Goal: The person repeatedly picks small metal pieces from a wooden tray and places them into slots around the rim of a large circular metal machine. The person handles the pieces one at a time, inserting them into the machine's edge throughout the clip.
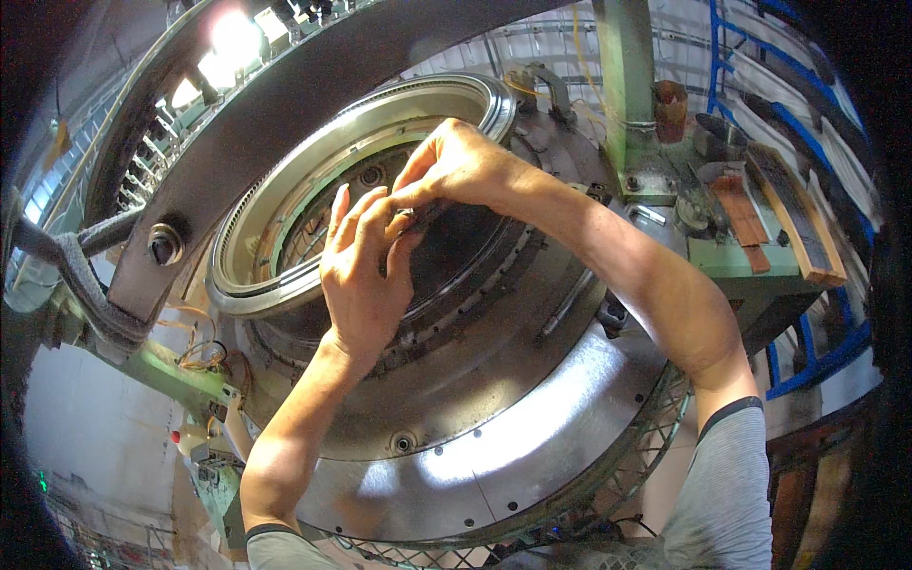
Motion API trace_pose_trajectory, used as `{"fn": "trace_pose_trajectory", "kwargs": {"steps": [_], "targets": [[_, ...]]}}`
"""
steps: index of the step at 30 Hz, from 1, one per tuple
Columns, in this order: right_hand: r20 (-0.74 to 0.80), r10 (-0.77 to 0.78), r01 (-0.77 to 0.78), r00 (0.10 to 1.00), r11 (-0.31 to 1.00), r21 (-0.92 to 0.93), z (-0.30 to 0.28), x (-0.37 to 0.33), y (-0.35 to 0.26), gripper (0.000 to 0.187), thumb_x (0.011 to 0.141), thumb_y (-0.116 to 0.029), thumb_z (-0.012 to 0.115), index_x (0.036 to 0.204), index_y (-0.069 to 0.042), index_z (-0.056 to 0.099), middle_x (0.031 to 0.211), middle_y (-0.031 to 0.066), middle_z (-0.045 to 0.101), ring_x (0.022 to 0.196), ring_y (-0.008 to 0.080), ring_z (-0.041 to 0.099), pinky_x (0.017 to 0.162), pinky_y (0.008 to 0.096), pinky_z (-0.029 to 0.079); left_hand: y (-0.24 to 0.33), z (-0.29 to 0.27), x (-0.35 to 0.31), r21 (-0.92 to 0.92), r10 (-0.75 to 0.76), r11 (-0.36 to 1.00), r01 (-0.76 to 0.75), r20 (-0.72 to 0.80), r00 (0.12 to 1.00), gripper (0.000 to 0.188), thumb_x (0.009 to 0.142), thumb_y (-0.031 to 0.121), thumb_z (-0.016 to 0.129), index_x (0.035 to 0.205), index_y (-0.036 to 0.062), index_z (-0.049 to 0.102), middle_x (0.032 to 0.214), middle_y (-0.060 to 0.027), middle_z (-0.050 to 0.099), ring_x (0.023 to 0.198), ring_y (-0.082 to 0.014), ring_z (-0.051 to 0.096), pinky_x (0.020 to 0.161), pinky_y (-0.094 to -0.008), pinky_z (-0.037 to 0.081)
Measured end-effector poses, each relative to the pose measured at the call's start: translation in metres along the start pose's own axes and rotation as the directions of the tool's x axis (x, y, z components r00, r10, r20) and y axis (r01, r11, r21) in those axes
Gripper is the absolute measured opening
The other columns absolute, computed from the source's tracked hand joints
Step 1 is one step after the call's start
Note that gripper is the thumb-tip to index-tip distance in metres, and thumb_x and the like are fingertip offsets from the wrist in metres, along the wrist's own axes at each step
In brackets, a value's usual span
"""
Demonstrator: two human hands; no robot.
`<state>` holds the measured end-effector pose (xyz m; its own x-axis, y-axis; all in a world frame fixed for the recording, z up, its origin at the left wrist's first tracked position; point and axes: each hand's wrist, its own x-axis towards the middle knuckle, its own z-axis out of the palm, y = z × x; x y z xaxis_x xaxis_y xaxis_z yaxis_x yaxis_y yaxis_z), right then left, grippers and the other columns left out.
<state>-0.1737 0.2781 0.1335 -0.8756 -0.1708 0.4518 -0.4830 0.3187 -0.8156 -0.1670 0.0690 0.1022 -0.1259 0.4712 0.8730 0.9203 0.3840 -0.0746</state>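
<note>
Both hands meet above the near rim of a large round machine with a toothed metal ring (247, 296). My left hand (363, 271) is raised with its thumb and forefinger curled together around something small and dark, while its other fingers point upward. From the right, my right hand (454, 169) bends down over it, fingertips pinched together right beside the left fingertips. What lies between the fingertips is mostly hidden and too small to name. Below the hands is the machine's dark inner band, and nearer to me its wide, shiny metal skirt (532, 418).
A thick dark beam (313, 104) arches across the upper left, with a bright lamp (236, 38) behind it. To the right, a green ledge (750, 261) carries a wood-edged block (798, 214), a brown strip (736, 204) and cups. Blue metal racking (807, 351) stands at far right.
</note>
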Motion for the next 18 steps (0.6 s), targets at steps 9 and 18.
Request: {"fn": "trace_pose_trajectory", "kwargs": {"steps": [9, 18], "targets": [[-0.08, -0.071, 0.067, 0.994, 0.996, -0.055, 0.004, 0.0, 0.006, 0.023, 0.073, -0.026, 0.086, 0.085, -0.006, 0.084, 0.078, 0.0094, 0.079, 0.073, 0.0146, 0.072, 0.072, 0.0302, 0.057, 0.0, -0.001, -0.002, -0.007, -0.089, 0.996, 0.089, 0.07, 0.994, 0.046, 0.087, 0.004, 0.075, 0.129, 0.0026, 0.056, 0.105, -0.0146, 0.077, 0.119, -0.038, 0.067, 0.119, -0.057, 0.038], [-0.154, -0.206, 0.179, 0.966, 0.969, -0.169, 0.01, -0.016, 0.0, 0.022, 0.08, -0.021, 0.086, 0.092, -0.002, 0.083, 0.081, 0.0086, 0.078, 0.075, 0.0115, 0.072, 0.072, 0.0278, 0.056, 0.0, 0.0, -0.004, 0.006, -0.139, 0.99, 0.139, 0.044, 0.989, 0.041, 0.09, 0.003, 0.074, 0.128, 0.0052, 0.059, 0.105, -0.012, 0.079, 0.129, -0.0384, 0.06, 0.119, -0.0522, 0.037]]}}
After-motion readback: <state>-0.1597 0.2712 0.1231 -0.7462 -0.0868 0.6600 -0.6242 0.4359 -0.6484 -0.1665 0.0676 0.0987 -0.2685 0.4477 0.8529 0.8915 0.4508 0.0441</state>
